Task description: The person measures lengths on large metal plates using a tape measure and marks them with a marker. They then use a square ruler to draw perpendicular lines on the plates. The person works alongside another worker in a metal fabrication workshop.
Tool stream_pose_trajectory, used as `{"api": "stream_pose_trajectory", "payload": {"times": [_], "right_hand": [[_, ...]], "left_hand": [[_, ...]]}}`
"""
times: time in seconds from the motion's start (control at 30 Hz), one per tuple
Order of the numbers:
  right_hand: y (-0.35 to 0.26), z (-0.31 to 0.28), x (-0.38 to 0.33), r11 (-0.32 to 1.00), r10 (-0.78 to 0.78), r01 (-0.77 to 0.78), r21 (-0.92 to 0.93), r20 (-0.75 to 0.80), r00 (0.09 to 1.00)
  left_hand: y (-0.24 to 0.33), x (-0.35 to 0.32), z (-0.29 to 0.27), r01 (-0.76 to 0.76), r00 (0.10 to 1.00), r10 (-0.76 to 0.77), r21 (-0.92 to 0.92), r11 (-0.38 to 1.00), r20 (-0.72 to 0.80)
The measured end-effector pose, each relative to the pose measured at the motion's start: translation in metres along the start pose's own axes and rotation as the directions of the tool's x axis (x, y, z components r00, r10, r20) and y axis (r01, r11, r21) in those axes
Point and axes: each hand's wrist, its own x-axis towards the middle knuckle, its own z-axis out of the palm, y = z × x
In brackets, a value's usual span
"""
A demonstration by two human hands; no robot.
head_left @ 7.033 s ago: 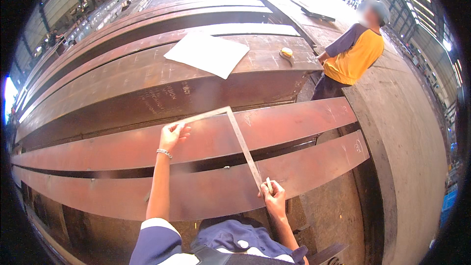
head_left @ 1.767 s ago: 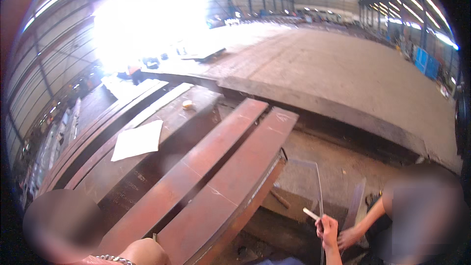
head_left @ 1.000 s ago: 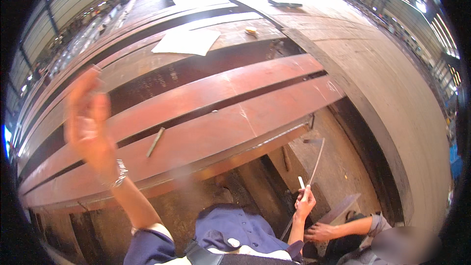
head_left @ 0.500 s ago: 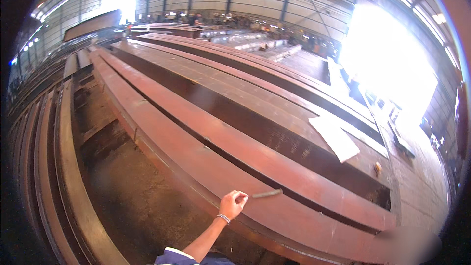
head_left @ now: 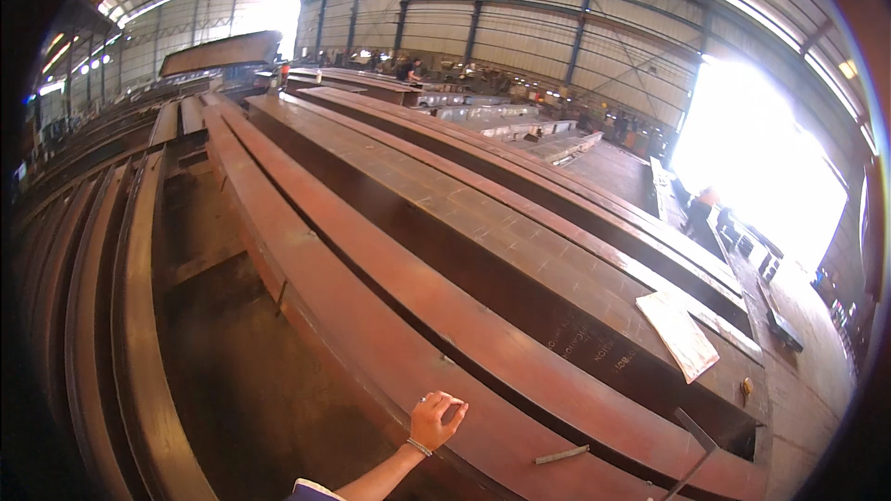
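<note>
My left hand point(head_left: 438, 420), with a ring and a bracelet, is raised over the near edge of a long reddish-brown steel beam point(head_left: 371, 334). Its fingers curl toward the thumb; what they pinch, if anything, is too small to make out. To the right of this hand a short thin grey stick point(head_left: 561, 455) rests on the beam, apart from the fingers. A hammer point(head_left: 696, 430) shows at the lower right, its handle running out past the bottom edge. My right hand is outside the picture.
More long beams point(head_left: 520, 362) run away alongside, with dark gaps between. A white sheet point(head_left: 677, 334) and a small yellowish object point(head_left: 746, 390) lie at right. Bare steel sections point(head_left: 139, 334) stand at left. People point(head_left: 408, 70) are far off; a bright doorway point(head_left: 761, 148) is at right.
The view has tilted up. My left hand is farther from the grey stick, which stays on the beam. The hammer has come into view at lower right, where a blurred shape was.
</note>
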Motion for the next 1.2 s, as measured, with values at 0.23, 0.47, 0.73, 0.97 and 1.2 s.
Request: {"api": "stream_pose_trajectory", "payload": {"times": [0.23,0.47,0.73,0.97,1.2], "right_hand": [[-0.037,0.059,-0.020,0.997,-0.070,0.073,-0.032,0.086,0.994],[-0.010,0.096,-0.018,0.988,-0.137,0.142,-0.055,0.079,0.987],[-0.010,0.119,-0.014,0.982,-0.190,0.191,-0.002,0.075,0.979],[-0.025,0.114,-0.006,0.964,-0.267,0.250,0.093,0.363,0.893],[-0.034,0.119,-0.013,0.923,-0.319,0.375,-0.082,0.380,0.868]], "left_hand": [[-0.036,0.003,0.015,-0.167,0.982,0.159,0.076,0.983,0.099],[-0.038,0.002,0.016,-0.131,0.987,0.124,0.066,0.989,0.102],[-0.039,0.000,0.017,-0.122,0.988,0.116,0.049,0.991,0.105],[-0.044,-0.003,0.019,-0.114,0.987,0.108,0.051,0.992,0.118],[-0.041,-0.002,0.015,-0.097,0.987,0.089,0.052,0.994,0.131]]}}
